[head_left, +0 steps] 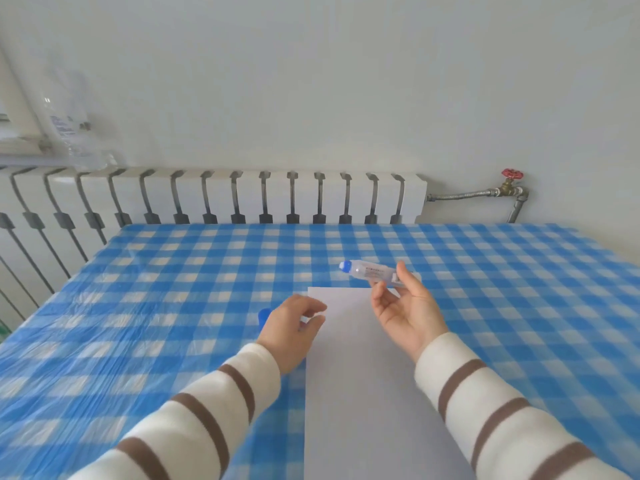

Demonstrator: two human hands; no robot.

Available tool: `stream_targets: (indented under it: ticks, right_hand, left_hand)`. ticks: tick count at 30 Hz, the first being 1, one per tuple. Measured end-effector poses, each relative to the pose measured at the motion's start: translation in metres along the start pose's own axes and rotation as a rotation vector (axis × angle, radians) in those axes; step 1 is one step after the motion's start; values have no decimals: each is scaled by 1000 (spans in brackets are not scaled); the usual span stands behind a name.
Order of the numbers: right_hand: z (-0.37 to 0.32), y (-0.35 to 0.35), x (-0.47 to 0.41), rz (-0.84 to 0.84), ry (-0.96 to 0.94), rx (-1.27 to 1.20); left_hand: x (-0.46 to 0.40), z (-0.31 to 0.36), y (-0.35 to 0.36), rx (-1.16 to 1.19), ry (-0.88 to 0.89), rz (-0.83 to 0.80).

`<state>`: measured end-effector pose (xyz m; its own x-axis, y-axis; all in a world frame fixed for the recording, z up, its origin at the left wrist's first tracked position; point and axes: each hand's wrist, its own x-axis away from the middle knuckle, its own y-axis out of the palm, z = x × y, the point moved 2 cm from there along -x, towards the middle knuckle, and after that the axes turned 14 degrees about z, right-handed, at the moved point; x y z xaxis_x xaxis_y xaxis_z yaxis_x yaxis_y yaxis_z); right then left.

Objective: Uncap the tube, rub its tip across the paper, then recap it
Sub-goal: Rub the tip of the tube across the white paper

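A clear tube (370, 271) with a blue tip pointing left is held above the far end of the white paper (367, 393); my right hand (405, 311) pinches its right end between thumb and fingers, palm turned up. A blue cap (264, 316) lies on the tablecloth just left of the paper, partly hidden behind my left hand (292, 327). My left hand hovers at the paper's left edge with fingers loosely curled and holds nothing that I can see.
The table carries a blue-and-white checked cloth (138, 306) under wrinkled plastic film. A white radiator (242, 195) runs along the far edge, with a pipe and a red valve (512, 174) at the right. A clear plastic bag (69, 126) hangs at the far left.
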<state>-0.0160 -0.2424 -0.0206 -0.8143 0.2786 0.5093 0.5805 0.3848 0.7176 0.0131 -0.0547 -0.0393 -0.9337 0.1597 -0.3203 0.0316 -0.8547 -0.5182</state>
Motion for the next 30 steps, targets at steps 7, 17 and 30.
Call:
stream_targets:
  ticks: [7,17,30]
  right_hand:
    - [0,-5,-22,127,-75,88]
    - [14,1,-48,194,-120,294]
    - [28,12,-59,216,-171,386]
  left_hand:
    - [14,-15,3,-339,545,-159]
    - [14,-22,7,-344,574,-49]
    - [12,-32,12,-391,482,-140]
